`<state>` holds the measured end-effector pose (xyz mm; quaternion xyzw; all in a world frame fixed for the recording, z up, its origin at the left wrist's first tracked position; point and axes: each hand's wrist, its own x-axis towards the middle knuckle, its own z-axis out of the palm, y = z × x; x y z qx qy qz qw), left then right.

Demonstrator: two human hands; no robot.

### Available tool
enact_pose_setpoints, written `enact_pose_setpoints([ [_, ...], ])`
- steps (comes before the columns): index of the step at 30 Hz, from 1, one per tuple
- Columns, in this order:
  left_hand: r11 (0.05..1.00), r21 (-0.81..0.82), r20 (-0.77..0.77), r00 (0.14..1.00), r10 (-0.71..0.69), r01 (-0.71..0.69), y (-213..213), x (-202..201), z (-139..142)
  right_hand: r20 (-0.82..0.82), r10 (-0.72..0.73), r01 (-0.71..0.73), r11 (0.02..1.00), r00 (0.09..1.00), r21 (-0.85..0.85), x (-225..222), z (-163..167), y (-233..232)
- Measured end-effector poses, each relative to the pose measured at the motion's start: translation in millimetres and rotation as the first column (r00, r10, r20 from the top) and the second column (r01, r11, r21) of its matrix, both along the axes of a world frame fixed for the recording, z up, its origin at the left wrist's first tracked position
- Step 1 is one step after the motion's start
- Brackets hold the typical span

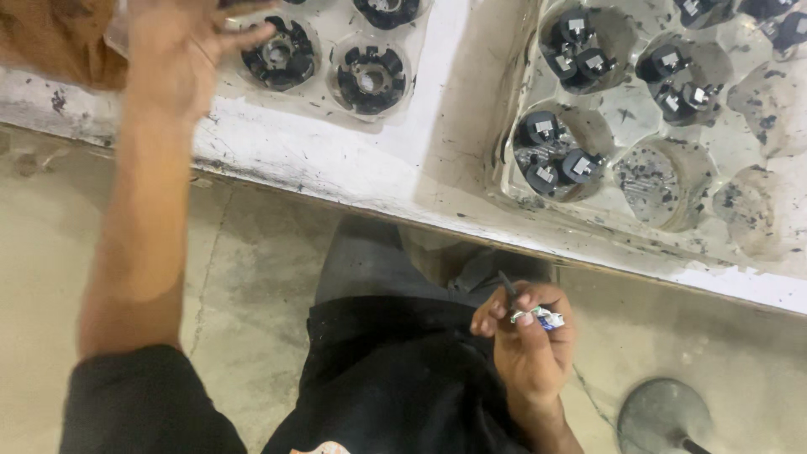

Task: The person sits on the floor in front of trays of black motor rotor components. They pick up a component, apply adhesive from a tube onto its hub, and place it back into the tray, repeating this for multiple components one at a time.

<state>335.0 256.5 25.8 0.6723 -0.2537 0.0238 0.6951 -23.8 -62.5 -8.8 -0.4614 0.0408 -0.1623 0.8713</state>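
The left hand (181,55) is stretched up over the white, paint-flecked table (353,160), with its fingers spread apart and nothing clamped between them. Its fingertips (256,35) lie at the edge of a black round part (282,57) seated in a clear plastic tray (336,25); whether the part is actually touched cannot be told. A second black round part (370,78) is seated in the next pocket to the right, just beside the first and clear of the fingers.

The right hand (531,340) is held low, below the table edge and above the lap, which is covered by dark clothing. Its fingers are curled together and closed on a thin dark tool (508,288), whose tip projects upward past the thumb and forefinger. A small white and blue item (542,318) is pressed among the same fingers; its kind cannot be made out.

On the right of the table a second clear tray (756,101) is seen, with small black parts (555,164) resting in several of its round pockets, well apart from both hands. A round grey base (660,412) stands on the concrete floor near the right hand.
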Motion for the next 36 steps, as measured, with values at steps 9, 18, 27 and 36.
enact_pose_setpoints([
  [9,0.267,-0.934,-0.358,0.620,-0.698,-0.238,-113.7,-195.6,-5.4,0.143,0.090,-0.040,0.948,0.986,-0.317,1.5,27.5,24.8],
  [18,0.288,-0.888,-0.423,0.387,-0.819,-0.359,-155.1,-257.0,13.1,0.037,0.092,-0.068,0.905,0.995,-0.421,-15.3,55.6,25.6],
  [27,0.332,-0.878,-0.438,0.299,-0.848,-0.345,-160.4,-271.9,18.9,0.000,0.161,-0.131,0.803,0.987,-0.581,-15.8,68.7,14.3],
  [36,0.384,-0.865,-0.474,0.280,-0.835,-0.322,-164.1,-273.7,19.5,0.060,0.155,-0.099,0.839,0.986,-0.534,-12.4,65.8,13.5],
])
